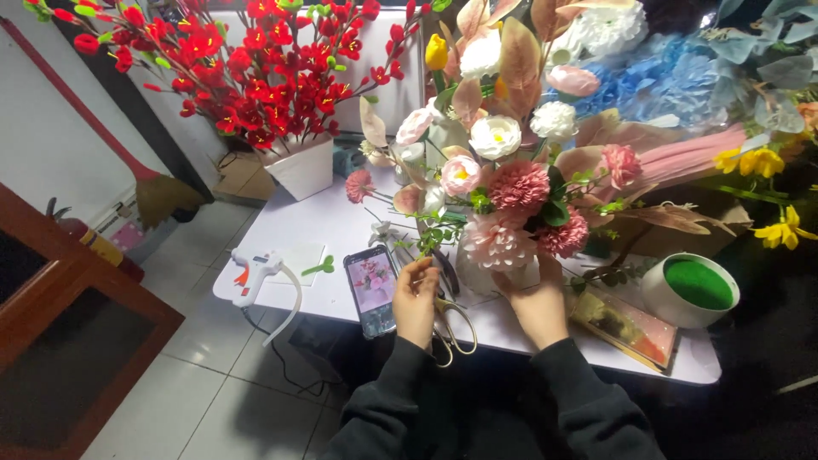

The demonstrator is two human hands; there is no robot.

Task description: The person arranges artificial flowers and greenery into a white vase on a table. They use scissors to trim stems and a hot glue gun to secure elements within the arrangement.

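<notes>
A bouquet of pink, white and cream artificial flowers (503, 183) stands in a pale vase (477, 274) on the white table (307, 228). My right hand (538, 300) rests against the vase's base, under a pale pink bloom. My left hand (415, 298) lies on the table just left of the vase, fingers curled around a thin green stem. Gold-handled scissors (453, 328) lie beside that hand. A phone (372, 290) with a flower picture on its screen lies to its left.
A white glue gun (256, 271) with its cord lies near the table's left edge. A white pot of red blossoms (300, 169) stands at the back left. A white bowl with green foam (692, 288) and a flat box (629, 327) sit at right. A wooden frame (68, 341) is on the floor.
</notes>
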